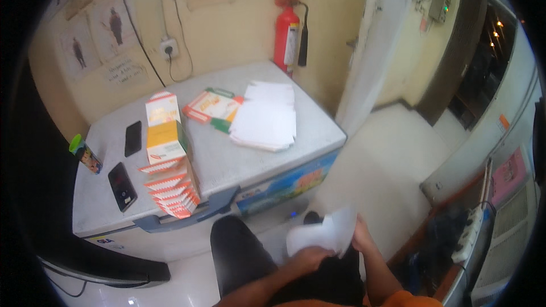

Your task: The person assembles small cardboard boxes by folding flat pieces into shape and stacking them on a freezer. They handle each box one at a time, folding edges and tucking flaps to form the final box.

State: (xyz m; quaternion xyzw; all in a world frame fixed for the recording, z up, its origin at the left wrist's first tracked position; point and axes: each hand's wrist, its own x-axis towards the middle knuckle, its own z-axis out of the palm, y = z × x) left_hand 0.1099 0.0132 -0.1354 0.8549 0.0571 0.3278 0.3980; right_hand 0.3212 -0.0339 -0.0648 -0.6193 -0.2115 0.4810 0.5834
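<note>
Over my lap I hold a white card sheet (pixel 339 228), bent so that one part stands up and another lies flatter. My left hand (pixel 311 258) is closed on its near edge. My right hand (pixel 362 235) grips the upright part from the right side. On the white chest freezer lid (pixel 213 162) ahead lies a stack of flat white carton blanks (pixel 264 115). Left of it are printed orange and green carton pieces (pixel 213 106). A row of folded white, orange and yellow cartons (pixel 166 150) runs toward the lid's front edge.
Two dark phones (pixel 133 139) and a colourful tube with a green top (pixel 86 156) lie or stand at the lid's left. A red fire extinguisher (pixel 286 37) hangs behind the freezer. At right are a white power strip (pixel 468 234) and a doorway.
</note>
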